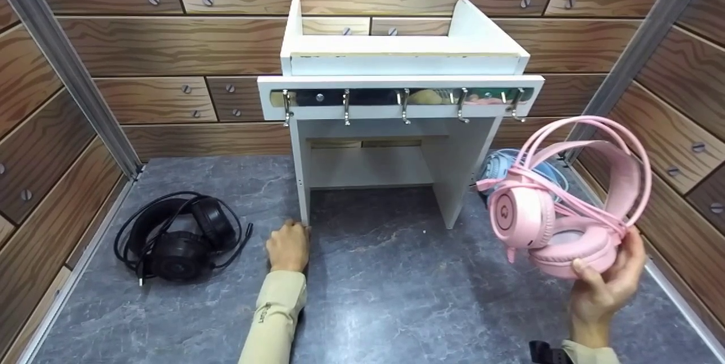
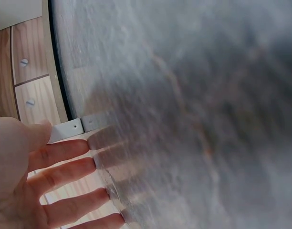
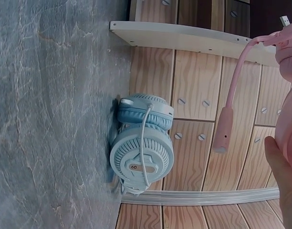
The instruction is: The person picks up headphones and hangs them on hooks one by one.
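Note:
A white hook rack (image 1: 402, 82) stands in the middle, with several metal hooks along its front board. My left hand (image 1: 289, 246) holds the lower front end of the rack's left side panel (image 2: 67, 130), its fingertips at the tabletop. At the right, my right hand (image 1: 609, 285) grips pink headphones (image 1: 524, 214) by the lower ear cup, raised above the table. Their cable is bundled around the headband, and a pink microphone boom (image 3: 227, 126) hangs down in the right wrist view. The left panel hides part of the left thumb.
Black headphones (image 1: 181, 253) with a loose cable lie on the table left of my left hand. Light blue headphones (image 3: 142, 157) rest at the back right beside the rack, partly behind the pink pair. Wood-patterned walls (image 1: 187, 47) with metal corner strips enclose the grey marbled tabletop (image 1: 385, 307).

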`<state>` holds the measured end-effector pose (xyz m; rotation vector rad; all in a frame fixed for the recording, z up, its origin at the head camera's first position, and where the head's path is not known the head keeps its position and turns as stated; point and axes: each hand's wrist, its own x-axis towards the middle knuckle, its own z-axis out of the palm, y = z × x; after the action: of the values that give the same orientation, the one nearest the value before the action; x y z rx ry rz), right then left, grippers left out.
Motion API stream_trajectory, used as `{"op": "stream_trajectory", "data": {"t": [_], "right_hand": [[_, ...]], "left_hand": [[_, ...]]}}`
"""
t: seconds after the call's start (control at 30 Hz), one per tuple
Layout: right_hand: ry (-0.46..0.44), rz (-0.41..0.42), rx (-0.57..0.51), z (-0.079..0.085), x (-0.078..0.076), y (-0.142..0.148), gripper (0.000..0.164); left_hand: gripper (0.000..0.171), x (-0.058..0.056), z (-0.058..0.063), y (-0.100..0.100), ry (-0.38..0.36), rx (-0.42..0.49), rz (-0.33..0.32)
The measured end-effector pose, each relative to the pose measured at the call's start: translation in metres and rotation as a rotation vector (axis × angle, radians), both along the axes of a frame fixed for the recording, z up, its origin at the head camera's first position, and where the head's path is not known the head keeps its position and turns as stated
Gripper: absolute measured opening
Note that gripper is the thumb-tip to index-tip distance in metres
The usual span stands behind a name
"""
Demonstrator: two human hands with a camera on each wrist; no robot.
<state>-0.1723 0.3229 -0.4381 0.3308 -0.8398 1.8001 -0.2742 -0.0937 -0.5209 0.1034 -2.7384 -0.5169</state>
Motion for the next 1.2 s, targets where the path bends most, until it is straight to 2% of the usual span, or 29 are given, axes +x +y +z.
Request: {"op": "stream_trajectory", "data": {"t": [0.27,0.73,1.2], "right_hand": [[-0.007,0.011,-0.007,0.0006,0.0011,-0.0019,0.078],[-0.007,0.003,-0.001,0.0017,0.0005,-0.0039,0.079],[0.006,0.015,-0.005,0.0041,0.0012,-0.0051,0.079]], "left_hand": [[0.027,0.0012,-0.0009,0.0000,0.027,-0.013,-0.003],[0.026,0.0002,0.0002,-0.0003,-0.014,-0.008,-0.005],[0.026,0.0014,-0.0005,-0.0006,-0.001,-0.004,-0.004]]}}
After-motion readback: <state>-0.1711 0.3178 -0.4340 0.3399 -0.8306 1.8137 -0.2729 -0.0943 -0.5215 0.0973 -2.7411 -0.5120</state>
